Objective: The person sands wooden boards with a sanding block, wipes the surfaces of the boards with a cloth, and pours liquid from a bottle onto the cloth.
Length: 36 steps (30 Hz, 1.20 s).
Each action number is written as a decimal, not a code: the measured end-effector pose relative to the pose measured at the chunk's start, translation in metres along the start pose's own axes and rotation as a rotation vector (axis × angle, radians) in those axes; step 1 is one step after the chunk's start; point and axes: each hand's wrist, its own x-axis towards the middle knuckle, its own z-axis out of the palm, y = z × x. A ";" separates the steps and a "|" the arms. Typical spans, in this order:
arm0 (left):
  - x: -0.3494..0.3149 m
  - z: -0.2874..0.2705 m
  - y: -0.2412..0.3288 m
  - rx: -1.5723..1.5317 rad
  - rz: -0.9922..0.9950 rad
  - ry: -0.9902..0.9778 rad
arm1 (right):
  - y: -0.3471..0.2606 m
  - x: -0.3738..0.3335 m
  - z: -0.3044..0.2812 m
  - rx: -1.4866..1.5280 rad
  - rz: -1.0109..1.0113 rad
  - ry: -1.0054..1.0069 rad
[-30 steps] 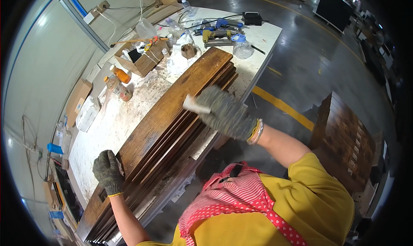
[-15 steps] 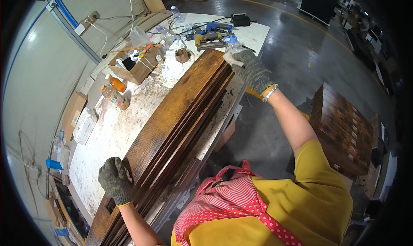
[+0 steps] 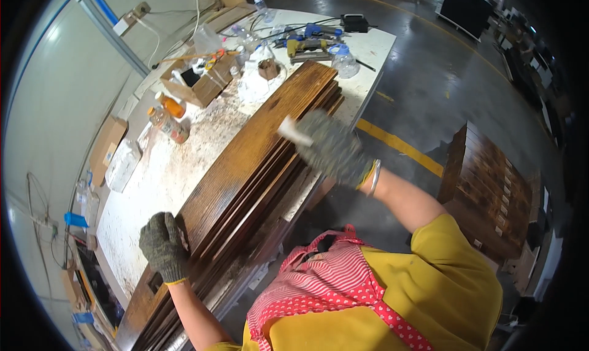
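Observation:
A stack of long dark-brown wooden boards (image 3: 245, 156) lies slantwise along the near edge of the white table (image 3: 161, 185). My left hand (image 3: 163, 248), in a grey knit glove, is closed around the far edge of the top board at its lower left part. Over the upper part of the stack, my right hand (image 3: 332, 147), gloved too and slightly blurred, grips a small white cloth (image 3: 294, 131). The cloth's end sticks out past the fingers, at the board's surface. Its remainder is hidden in the glove.
Behind the stack stand a small open box (image 3: 202, 84) of odds and ends, two orange-capped bottles (image 3: 167, 125), a nail gun (image 3: 307, 48) and a clear plastic jug (image 3: 345, 63). More brown boards (image 3: 488, 191) are piled to the right, beyond the floor's yellow line (image 3: 402, 147).
My right hand has come from the boards' far end back toward me, bringing the white cloth along. My left hand stays at the same board edge. The view has shifted slightly.

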 end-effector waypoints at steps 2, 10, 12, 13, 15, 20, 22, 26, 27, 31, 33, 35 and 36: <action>0.003 0.001 0.002 0.015 0.025 0.006 | -0.045 -0.001 0.002 0.012 -0.254 0.011; -0.037 -0.028 -0.124 -0.373 -0.267 0.142 | -0.017 0.024 -0.006 0.187 0.113 0.112; -0.064 -0.054 -0.196 -0.161 -0.231 0.083 | -0.012 0.015 0.000 0.165 0.124 0.087; -0.074 -0.061 -0.228 -0.091 -0.323 -0.066 | -0.013 0.014 0.003 0.129 0.134 0.066; -0.116 -0.040 -0.309 0.325 -0.055 -0.075 | -0.069 0.005 0.017 0.026 0.031 -0.004; -0.115 -0.042 -0.270 0.086 -0.375 0.040 | -0.192 -0.008 0.042 0.364 -0.087 -0.331; -0.113 -0.041 -0.267 -0.039 -0.445 0.084 | -0.177 0.002 0.035 0.357 -0.259 -0.036; -0.119 -0.047 -0.273 -0.056 -0.420 0.082 | -0.085 0.018 0.018 0.063 0.028 0.118; -0.123 -0.046 -0.281 0.001 -0.379 0.086 | -0.085 0.015 0.017 0.084 0.018 0.109; -0.121 -0.039 -0.285 0.098 -0.340 0.048 | -0.136 0.006 0.032 0.136 0.030 -0.075; -0.107 -0.049 -0.257 0.027 -0.461 -0.011 | -0.183 -0.003 0.050 0.200 -0.069 -0.057; -0.123 -0.046 -0.289 0.283 -0.267 -0.079 | -0.228 -0.009 0.055 0.143 -0.221 -0.123; -0.135 -0.040 -0.309 0.508 -0.070 -0.096 | -0.239 -0.003 0.058 0.408 -0.204 -0.183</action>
